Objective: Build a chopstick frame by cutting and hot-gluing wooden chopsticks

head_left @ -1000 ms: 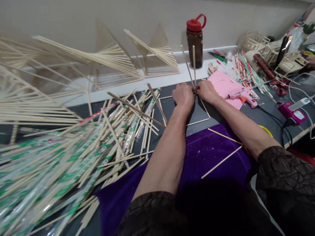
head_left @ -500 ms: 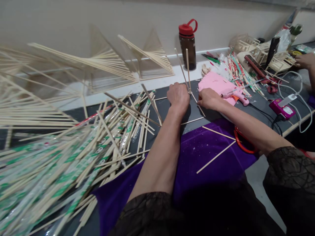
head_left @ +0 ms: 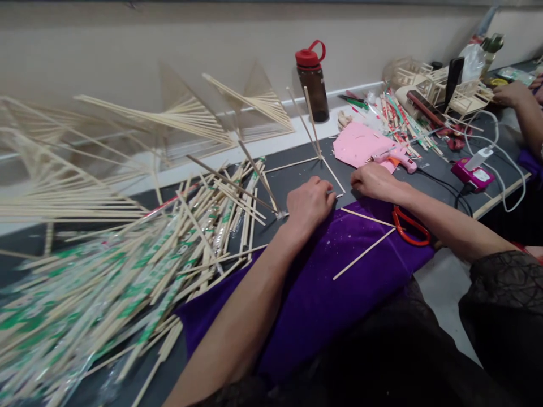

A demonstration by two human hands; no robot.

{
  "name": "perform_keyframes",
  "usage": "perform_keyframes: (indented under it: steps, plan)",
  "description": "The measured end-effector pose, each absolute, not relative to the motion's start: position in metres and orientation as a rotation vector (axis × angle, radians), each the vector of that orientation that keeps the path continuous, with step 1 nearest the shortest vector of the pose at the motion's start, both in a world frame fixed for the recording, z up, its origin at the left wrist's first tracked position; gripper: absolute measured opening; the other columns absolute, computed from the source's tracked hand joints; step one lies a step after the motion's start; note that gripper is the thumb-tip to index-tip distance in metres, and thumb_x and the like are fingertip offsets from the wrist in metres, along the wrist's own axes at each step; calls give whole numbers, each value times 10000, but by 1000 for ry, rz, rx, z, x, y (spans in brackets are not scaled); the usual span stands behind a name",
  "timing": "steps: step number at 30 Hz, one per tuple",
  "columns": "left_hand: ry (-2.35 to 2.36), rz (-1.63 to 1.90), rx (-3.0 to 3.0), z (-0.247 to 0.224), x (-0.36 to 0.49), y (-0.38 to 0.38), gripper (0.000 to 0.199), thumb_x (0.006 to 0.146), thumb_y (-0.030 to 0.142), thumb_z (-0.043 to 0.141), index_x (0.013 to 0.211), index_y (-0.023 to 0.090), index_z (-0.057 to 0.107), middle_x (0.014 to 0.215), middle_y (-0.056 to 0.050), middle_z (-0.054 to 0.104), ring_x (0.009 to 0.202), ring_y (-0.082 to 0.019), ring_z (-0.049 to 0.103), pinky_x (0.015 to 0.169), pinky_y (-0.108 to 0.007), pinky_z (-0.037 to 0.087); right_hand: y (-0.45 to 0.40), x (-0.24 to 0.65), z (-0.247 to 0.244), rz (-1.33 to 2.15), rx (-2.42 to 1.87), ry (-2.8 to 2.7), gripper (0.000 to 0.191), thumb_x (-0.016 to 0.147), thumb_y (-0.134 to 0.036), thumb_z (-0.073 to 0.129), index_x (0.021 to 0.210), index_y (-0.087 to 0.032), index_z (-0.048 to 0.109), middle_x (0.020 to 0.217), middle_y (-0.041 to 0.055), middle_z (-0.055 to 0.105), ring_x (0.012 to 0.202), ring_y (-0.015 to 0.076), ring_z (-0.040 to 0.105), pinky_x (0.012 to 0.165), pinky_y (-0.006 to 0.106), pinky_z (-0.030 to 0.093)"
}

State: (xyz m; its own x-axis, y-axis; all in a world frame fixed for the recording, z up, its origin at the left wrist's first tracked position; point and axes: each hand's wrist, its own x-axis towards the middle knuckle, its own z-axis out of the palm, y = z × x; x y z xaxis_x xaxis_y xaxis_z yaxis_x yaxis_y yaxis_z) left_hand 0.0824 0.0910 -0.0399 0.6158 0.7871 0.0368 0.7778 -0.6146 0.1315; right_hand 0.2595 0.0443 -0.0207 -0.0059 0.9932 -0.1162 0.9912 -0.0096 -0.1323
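My left hand (head_left: pixel 309 200) is closed over the near stick of a thin wooden stick frame on the grey tabletop; the stick's white tip (head_left: pixel 339 195) pokes out past my fingers. Just right of the frame's side stick (head_left: pixel 333 174), my right hand (head_left: pixel 373 181) hovers with curled fingers, and whatever they may pinch is hidden. At the far corner two upright sticks (head_left: pixel 311 124) rise, joined to a back stick (head_left: pixel 292 164). More sticks (head_left: pixel 258 175) slant up from the near left corner. A pink glue gun (head_left: pixel 401 158) lies beyond my right hand.
Bagged and loose sticks (head_left: pixel 139 288) cover the left. Twisted stick models (head_left: pixel 178 118) stand along the wall near a red-capped bottle (head_left: pixel 313 85). Red-handled scissors (head_left: pixel 411 226) and two sticks lie on purple cloth (head_left: pixel 305 316). A purple power adapter (head_left: pixel 473 174) and another person's hand (head_left: pixel 509 93) are right.
My left hand has moved from the far corner toward me onto the near stick. My right hand has left the side stick and come slightly nearer. The view has shifted a little.
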Motion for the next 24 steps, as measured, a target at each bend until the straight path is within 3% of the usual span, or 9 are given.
perform_keyframes:
  steps: [5,9,15,17,22,24]
  plan:
    - [1279,272,2776,-58,77,87,356,995,350,445,1178,228,725,1205,-113,706,1132,-280,651,781,-353,494,19,297,-21,113,-2184,-1954,291,943,-203,529,1065,-172,791,1111,79,781,1015,199,693,841,274,450]
    - [1229,298,2791,-63,76,90,353,1003,352,437,1169,234,725,1199,-105,707,1125,-275,645,756,-358,477,11,343,-23,-145,-2442,-1566,361,978,-332,503,1212,-197,743,1249,116,732,1073,243,673,819,308,471]
    - [1225,278,2787,-66,74,90,329,998,365,464,1104,238,748,1155,-92,717,1094,-269,652,732,-352,460,31,374,-26,124,-2769,-1514,360,872,-345,633,1184,-211,752,1201,124,752,1055,264,688,715,296,464]
    - [1233,277,2772,-66,74,90,328,999,362,462,1096,242,751,1152,-92,718,1093,-265,652,742,-347,464,38,376,-24,174,-2784,-1486,340,834,-339,669,1136,-217,768,1121,115,772,1007,256,696,694,291,454]
    - [1254,271,2741,-64,75,89,310,993,363,484,1097,258,757,1170,-75,720,1097,-254,650,769,-334,476,41,385,-20,352,-2662,-1293,223,792,-375,697,766,-163,757,749,100,724,731,191,653,616,294,391]
    - [1261,264,2737,-65,75,89,320,1002,363,470,1085,263,763,1173,-72,720,1094,-253,653,755,-330,473,35,385,-23,372,-2491,-1185,216,761,-384,698,748,-169,717,676,64,679,654,171,609,578,281,382]
